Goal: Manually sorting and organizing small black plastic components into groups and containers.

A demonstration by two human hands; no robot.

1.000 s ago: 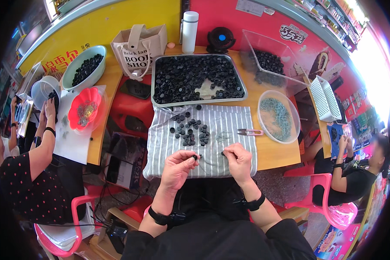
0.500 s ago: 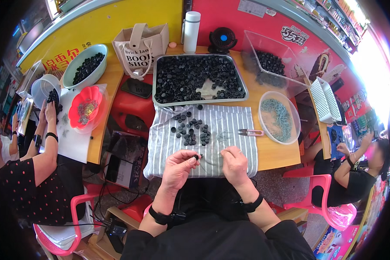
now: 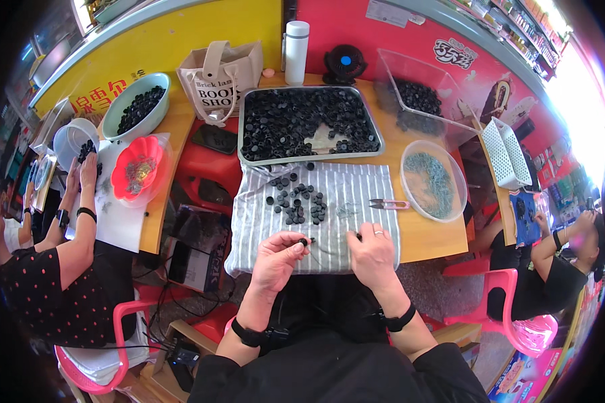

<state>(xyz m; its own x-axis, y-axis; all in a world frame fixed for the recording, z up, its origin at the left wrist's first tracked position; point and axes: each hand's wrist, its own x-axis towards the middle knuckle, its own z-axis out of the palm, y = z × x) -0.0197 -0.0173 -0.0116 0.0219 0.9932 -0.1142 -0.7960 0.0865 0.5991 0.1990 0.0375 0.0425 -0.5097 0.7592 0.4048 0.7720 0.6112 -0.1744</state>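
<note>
Between the thumb and fingers of my left hand [image 3: 274, 258] is a small round black cap [image 3: 303, 242], above the front of a grey-and-white striped cloth [image 3: 255, 228]. My right hand [image 3: 373, 256] is closed a short way to the right; a dark bit shows at its fingertips, too small to name. Loose black caps [image 3: 296, 203] lie scattered on the cloth beyond my left hand. Small thread snips [image 3: 388, 204] rest at the cloth's right side, near a little heap of thin pale pieces [image 3: 347, 210].
Behind the cloth stands a tray [image 3: 380, 144] full of black caps. To its right are a round tub [image 3: 406, 195] of thin bluish pieces and a clear bin [image 3: 444, 121]. A bag [image 3: 215, 77], white bottle [image 3: 296, 54] and fan [image 3: 345, 64] stand behind. People work on both sides.
My right hand has shifted slightly right and up, away from the left hand, and a dark bit now shows at its fingertips. My left hand keeps its hold on the cap.
</note>
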